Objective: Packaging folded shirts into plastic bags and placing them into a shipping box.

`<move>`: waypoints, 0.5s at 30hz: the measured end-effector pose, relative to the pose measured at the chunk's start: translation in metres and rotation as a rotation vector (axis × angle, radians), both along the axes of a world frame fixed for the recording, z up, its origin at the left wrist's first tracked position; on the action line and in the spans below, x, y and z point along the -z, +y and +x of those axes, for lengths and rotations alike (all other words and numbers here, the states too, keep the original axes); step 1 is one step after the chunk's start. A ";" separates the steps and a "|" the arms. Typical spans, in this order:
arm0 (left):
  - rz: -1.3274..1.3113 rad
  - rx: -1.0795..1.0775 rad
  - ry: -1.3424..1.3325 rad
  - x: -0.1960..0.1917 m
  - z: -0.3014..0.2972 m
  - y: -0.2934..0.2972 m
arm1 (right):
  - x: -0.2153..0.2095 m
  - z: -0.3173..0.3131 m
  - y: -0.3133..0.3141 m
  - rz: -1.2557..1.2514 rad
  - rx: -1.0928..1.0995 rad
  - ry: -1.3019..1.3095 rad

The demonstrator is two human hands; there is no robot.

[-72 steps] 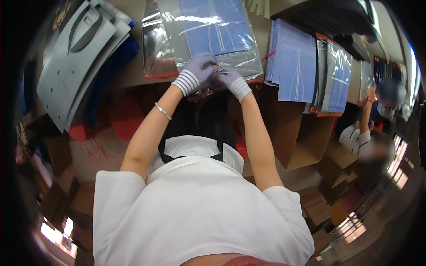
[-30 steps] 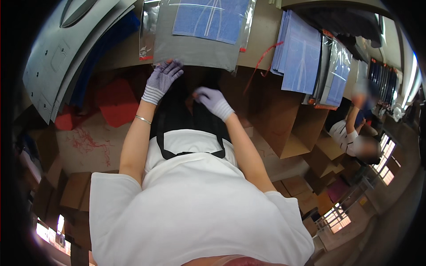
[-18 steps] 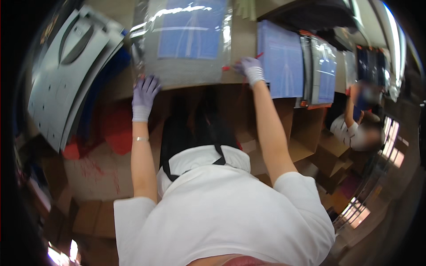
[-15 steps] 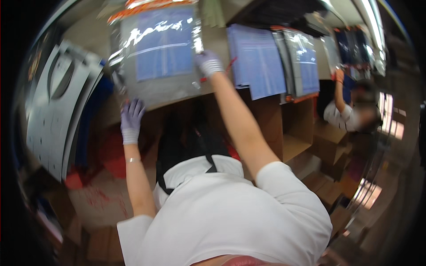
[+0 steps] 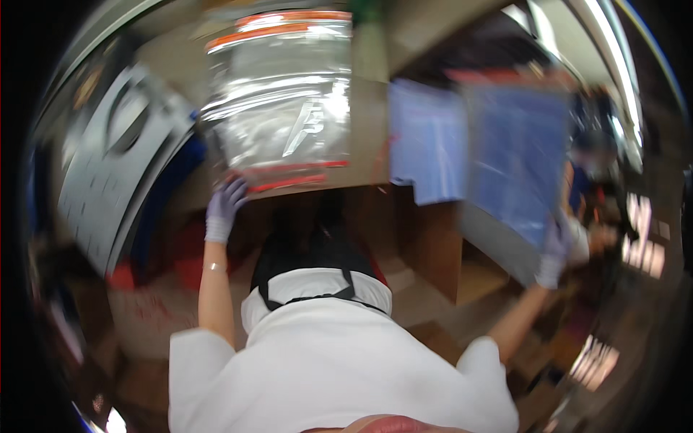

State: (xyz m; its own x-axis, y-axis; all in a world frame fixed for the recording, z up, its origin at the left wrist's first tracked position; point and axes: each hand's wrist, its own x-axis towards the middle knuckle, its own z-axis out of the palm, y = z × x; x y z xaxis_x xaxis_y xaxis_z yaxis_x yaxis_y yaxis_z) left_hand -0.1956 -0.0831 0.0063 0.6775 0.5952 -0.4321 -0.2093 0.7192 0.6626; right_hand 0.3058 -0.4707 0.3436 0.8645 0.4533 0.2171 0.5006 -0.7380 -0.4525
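Note:
My right hand (image 5: pixel 554 249), in a light purple glove and smeared by motion, is closed on the right edge of a clear plastic bag (image 5: pixel 498 238). Inside it lies a flat blue piece (image 5: pixel 521 162), with an orange strip along the bag's top. My left hand (image 5: pixel 228 200), gloved alike, has its fingers stretched out at the lower left corner of a stack of clear bags (image 5: pixel 278 119). The stack has orange-red edges and lies on the table in front of me. Between stack and held bag are flat blue pieces (image 5: pixel 427 141).
Grey-white panels (image 5: pixel 105 173) with an oval cutout stand on the left. Beneath the table edge is an open cardboard box (image 5: pixel 429 249). At the far right a co-worker (image 5: pixel 595 180) is partly hidden behind the held bag. The tabletop (image 5: pixel 368 155) shows around the stack.
My right hand has carried the bag with the blue piece from the stack out to the right. The bags below now show. My left hand stays near the stack's lower left corner.

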 end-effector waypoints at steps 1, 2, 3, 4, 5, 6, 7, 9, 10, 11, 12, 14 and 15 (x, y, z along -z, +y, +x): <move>0.019 0.004 0.047 -0.012 0.005 0.001 | 0.025 0.043 -0.034 0.002 -0.123 -0.204; 0.045 -0.047 0.436 -0.025 0.016 0.000 | 0.030 0.070 -0.050 -0.118 -0.190 -0.298; 0.496 -0.034 0.668 -0.032 0.020 -0.010 | 0.047 0.077 -0.035 -0.268 -0.137 -0.385; 0.880 -0.132 0.798 -0.042 0.024 -0.012 | 0.063 0.086 -0.016 -0.418 -0.070 -0.483; 1.104 -0.190 0.832 -0.062 0.031 -0.007 | 0.096 0.112 -0.007 -0.466 -0.089 -0.495; 1.329 -0.226 0.854 -0.092 0.036 0.003 | 0.140 0.140 -0.008 -0.524 -0.095 -0.505; 1.488 -0.271 0.984 -0.122 0.032 0.015 | 0.176 0.151 0.006 -0.524 -0.145 -0.510; 1.709 -0.277 1.304 -0.161 0.021 0.043 | 0.237 0.188 -0.002 -0.736 -0.126 -0.394; 1.763 -0.245 1.533 -0.175 0.009 0.056 | 0.253 0.188 0.012 -0.810 -0.110 -0.343; 1.790 -0.186 1.715 -0.187 0.004 0.068 | 0.261 0.187 0.020 -0.800 -0.118 -0.331; 1.806 -0.126 1.896 -0.195 -0.003 0.079 | 0.263 0.186 0.027 -0.818 -0.087 -0.306; 1.841 -0.032 1.922 -0.192 -0.022 0.105 | 0.261 0.175 0.038 -0.839 -0.056 -0.280; 1.757 0.171 1.972 -0.195 -0.024 0.114 | 0.256 0.164 0.048 -0.772 -0.055 -0.312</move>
State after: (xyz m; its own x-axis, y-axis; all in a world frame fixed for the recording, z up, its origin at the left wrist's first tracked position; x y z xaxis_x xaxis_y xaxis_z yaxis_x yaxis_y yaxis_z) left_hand -0.2199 0.0307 0.2013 0.4187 0.8821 0.2161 0.8826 -0.3392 -0.3254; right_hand 0.4702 -0.4226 0.0879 0.7883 0.6128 0.0542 0.5636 -0.7547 0.3359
